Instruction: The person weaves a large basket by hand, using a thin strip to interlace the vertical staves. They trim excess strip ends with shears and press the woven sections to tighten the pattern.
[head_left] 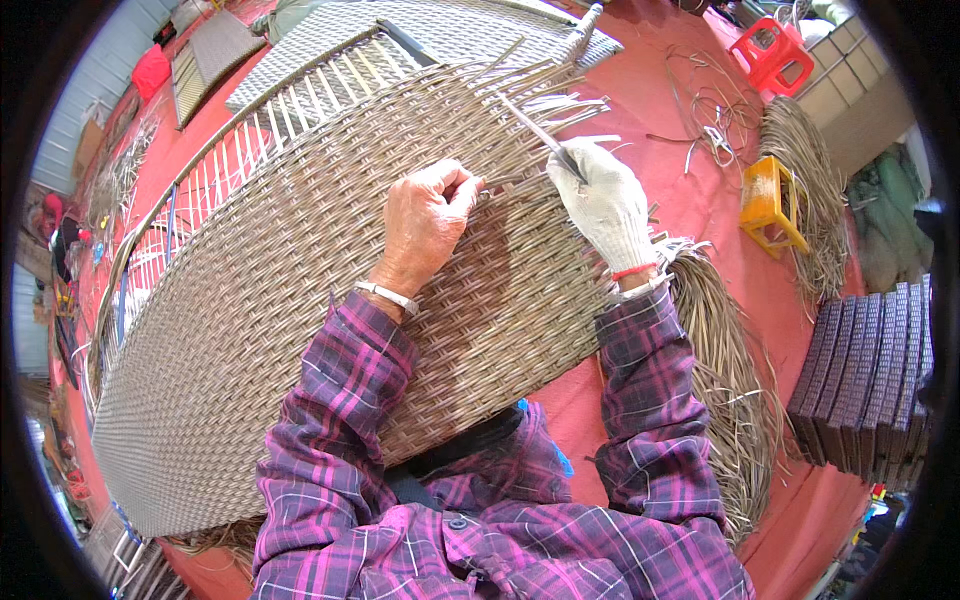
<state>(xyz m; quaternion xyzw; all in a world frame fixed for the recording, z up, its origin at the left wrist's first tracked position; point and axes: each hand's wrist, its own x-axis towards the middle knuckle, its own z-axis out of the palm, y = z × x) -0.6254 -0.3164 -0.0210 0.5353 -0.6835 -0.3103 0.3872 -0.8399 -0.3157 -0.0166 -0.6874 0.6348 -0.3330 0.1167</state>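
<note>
The bare left hand is clenched, knuckles up, its fingertips pinching a strand at the unfinished edge of a large woven wicker panel. The right hand, in a white knit glove, is closed around a thin metal tool whose shaft points up and to the left, away from the person, its tip among the loose strand ends that fan out at the panel's far end. Both hands rest on the weave, near each other but apart, and purple plaid sleeves run back from them to the lower edge of the view. The panel is a long oval of tan-grey weave lying flat on the red floor, with its long axis running from the near left to the far right; the near left end is closed weave, the far right end is open. Beside it on the left lies a frame with bare white ribs. A bundle of loose strands lies on the floor just right of the right forearm. Further right stand a small yellow stool, a red stool and a stack of dark woven panels.
</note>
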